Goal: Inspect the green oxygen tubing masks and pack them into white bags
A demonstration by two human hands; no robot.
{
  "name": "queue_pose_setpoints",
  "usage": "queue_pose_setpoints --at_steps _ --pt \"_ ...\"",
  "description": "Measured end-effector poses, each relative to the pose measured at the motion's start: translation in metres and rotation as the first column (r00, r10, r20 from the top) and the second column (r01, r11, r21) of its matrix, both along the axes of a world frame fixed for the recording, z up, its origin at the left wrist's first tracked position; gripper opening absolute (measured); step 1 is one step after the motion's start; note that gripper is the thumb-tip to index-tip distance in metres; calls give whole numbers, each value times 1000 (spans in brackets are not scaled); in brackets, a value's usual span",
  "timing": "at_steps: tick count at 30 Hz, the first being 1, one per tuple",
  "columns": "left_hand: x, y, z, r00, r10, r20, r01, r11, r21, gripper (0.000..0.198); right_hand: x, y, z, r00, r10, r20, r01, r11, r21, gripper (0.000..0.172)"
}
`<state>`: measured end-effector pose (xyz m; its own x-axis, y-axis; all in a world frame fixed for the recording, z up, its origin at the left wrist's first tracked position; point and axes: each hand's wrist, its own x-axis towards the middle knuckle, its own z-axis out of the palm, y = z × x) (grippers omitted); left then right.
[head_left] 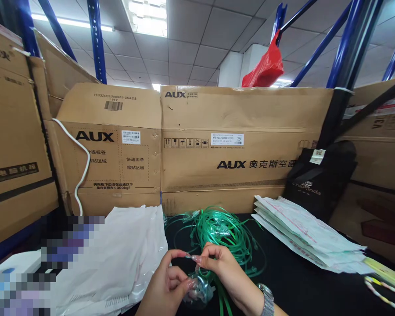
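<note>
In the middle foreground of the head view, my left hand point(169, 281) is closed, its thumb pressing on a small clear plastic bag point(202, 292). Something shiny and greenish shows through the plastic, but its kind is not clear. My right hand point(222, 265) pinches at the top of the bag, and the fingertips of both hands meet there. A loose bundle of green cords point(219, 230), with bits of clear plastic among them, lies just beyond my hands. Some green strands run down under my right wrist.
White plastic mailing bags point(118, 250) are stacked on the left. More white packets point(309, 237) lie on the right, near a yellow object point(386, 274) and a beaded loop point(382, 294). Cardboard panels point(230, 105) wall the back. A black bag point(319, 184) hangs at right.
</note>
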<state>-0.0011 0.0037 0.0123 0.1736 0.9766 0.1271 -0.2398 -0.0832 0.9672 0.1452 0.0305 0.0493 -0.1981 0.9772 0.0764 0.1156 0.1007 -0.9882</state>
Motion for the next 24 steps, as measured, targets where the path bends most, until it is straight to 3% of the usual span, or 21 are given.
queue_pose_setpoints --at_steps 5,12,15,18,20,24 --pt "0 -1 3 999 2 -37 -2 1000 -5 45 0 2 1 996 -79 46 75 993 94 27" --pt "1 -2 6 999 18 -37 -17 1000 9 36 11 12 7 976 -201 -83 212 963 163 32" --pt "-5 2 12 997 65 30 -65 998 -20 27 10 11 8 992 -67 -104 83 984 160 27" --pt "-19 7 25 979 137 152 -124 988 -91 28 4 7 7 971 105 -216 -102 994 28 33" --pt "-30 10 36 939 247 241 -229 968 -99 28 2 5 6 945 197 -262 -202 979 8 36" --pt "-48 16 53 846 385 369 -383 920 -82 25 0 2 1 890 416 -184 -420 907 21 42"
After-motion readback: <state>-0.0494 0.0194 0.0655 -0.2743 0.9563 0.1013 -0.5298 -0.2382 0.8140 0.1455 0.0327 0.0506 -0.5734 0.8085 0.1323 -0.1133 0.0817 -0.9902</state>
